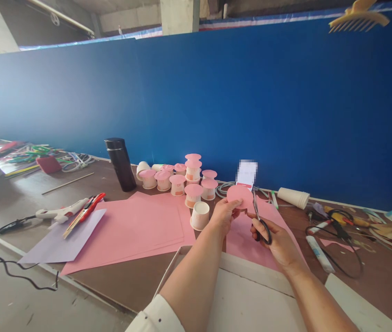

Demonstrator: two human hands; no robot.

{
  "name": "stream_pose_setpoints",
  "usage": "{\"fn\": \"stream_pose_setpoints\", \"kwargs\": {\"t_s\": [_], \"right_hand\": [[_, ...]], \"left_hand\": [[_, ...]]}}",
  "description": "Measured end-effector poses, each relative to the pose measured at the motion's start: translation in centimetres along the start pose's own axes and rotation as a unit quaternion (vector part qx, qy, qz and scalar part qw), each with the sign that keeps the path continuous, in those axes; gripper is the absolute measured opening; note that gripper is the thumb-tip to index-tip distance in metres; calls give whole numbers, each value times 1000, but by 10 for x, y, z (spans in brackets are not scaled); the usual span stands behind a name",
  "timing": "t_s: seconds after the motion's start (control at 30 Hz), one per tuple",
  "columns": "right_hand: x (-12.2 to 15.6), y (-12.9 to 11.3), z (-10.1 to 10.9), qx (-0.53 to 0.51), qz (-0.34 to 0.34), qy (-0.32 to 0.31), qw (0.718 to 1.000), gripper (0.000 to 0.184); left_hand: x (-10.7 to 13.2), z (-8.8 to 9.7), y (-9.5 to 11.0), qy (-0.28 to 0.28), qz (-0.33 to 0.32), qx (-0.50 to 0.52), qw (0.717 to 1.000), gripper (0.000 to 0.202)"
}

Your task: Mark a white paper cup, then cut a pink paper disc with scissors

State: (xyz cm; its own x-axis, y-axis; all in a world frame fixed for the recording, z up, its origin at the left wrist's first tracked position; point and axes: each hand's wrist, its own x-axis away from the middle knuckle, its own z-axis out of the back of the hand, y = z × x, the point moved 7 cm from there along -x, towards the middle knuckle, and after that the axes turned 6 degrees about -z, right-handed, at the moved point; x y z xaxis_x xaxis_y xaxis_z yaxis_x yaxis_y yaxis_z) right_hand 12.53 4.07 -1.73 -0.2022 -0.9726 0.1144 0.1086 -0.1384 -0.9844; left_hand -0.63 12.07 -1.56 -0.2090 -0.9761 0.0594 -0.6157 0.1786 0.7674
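Between the fingers of my left hand (224, 216) is a round piece of pink paper (240, 196), held up above the table. My right hand (275, 242) grips black-handled scissors (265, 230), their blades pointing up along the paper's right edge. How far the blades are apart is hard to make out. To the left of my left hand stands an upturned paper cup (200, 216) with no pink disc on it. Behind it are several paper cups topped with pink discs (193, 190), some of them stacked. Pink sheets (265, 214) lie beneath my hands.
A shallow white box (251, 299) sits in front of me. On the left are a black flask (120, 165), a glue gun (62, 212), a red cutter knife (84, 214) and a lilac sheet (64, 244). Stacked cups (293, 198) and cables (346, 240) lie right; a blue panel (268, 101) rises behind.
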Motion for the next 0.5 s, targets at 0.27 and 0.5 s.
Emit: {"fn": "stream_pose_setpoints", "kwargs": {"t_s": [0.27,0.5], "right_hand": [[2,-1,1,-9,-8,8,1000,59],[4,-7,1,12,3,22,1000,59]], "left_hand": [[-2,1,-2,2,0,0,1000,38],[-1,0,-2,-13,1,-10,1000,38]]}}
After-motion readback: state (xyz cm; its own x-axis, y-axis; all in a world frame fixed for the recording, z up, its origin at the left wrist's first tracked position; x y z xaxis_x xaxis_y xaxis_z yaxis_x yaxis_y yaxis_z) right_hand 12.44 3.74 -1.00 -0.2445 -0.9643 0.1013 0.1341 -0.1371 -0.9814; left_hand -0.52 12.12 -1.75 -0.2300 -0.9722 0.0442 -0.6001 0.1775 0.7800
